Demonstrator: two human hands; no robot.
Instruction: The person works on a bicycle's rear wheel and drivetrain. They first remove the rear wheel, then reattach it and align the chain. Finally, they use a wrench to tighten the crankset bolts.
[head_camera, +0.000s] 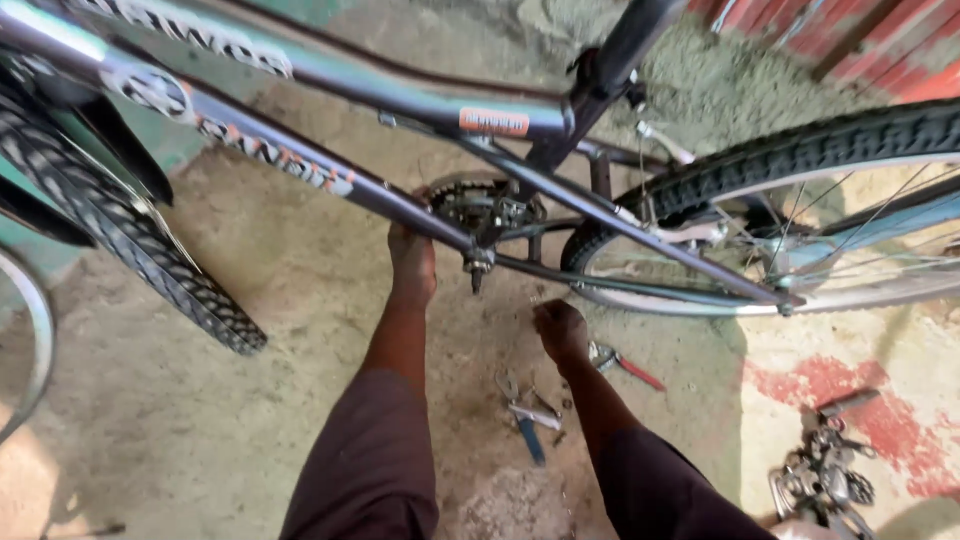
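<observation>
Under the bicycle frame, your left hand is closed around the tube just beside the chainring. Your right hand is curled below the chainring; what it pinches, I cannot tell. Keep the frame steady. Red-handled pliers lie right of that hand, blue-handled pliers below it.

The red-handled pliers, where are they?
In the head view, the red-handled pliers lie on the dirt ground, just right of the right hand, below the rear wheel.
</observation>
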